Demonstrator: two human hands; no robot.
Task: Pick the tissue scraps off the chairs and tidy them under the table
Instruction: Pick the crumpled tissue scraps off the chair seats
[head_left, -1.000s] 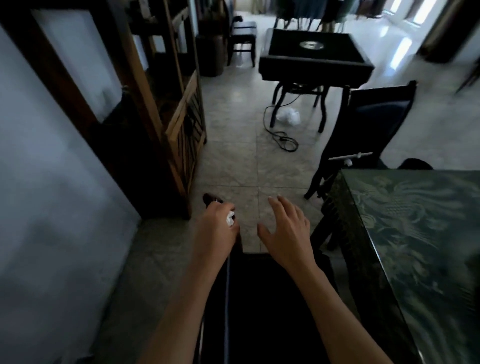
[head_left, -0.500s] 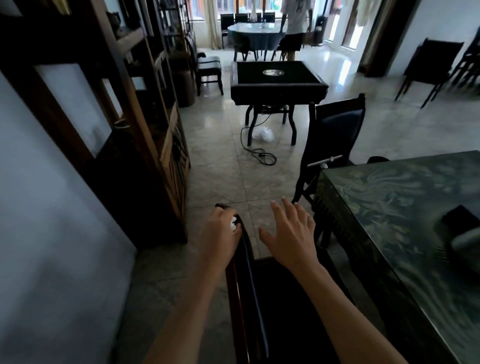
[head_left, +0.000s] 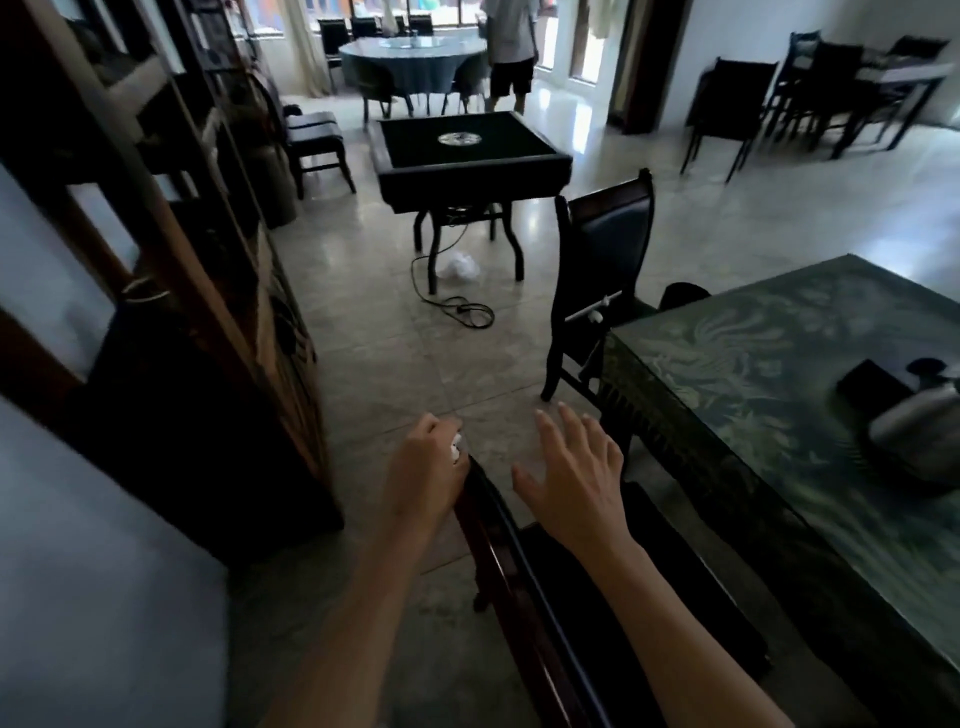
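My left hand (head_left: 428, 470) is closed around white tissue scraps (head_left: 456, 447) and rests against the top of a dark wooden chair back (head_left: 506, 545) right below me. My right hand (head_left: 576, 470) hovers above that chair's dark seat, fingers spread, holding nothing. To the right stands the table (head_left: 769, 395) with a green patterned cloth. A second dark chair (head_left: 605, 270) stands at the table's far corner with a white stick-like object and a small white scrap (head_left: 595, 313) on it.
A tall wooden shelf unit (head_left: 218, 291) lines the left side. Ahead stands a black square table (head_left: 467, 156) with a white bag (head_left: 458, 265) and a cable (head_left: 462, 309) on the floor beneath. A person (head_left: 511, 47) stands by a far round table. More chairs stand far right.
The camera has tilted up, showing more of the room. My left hand has stayed closed on the tissue at the chair back; my right hand has stayed spread above the seat.
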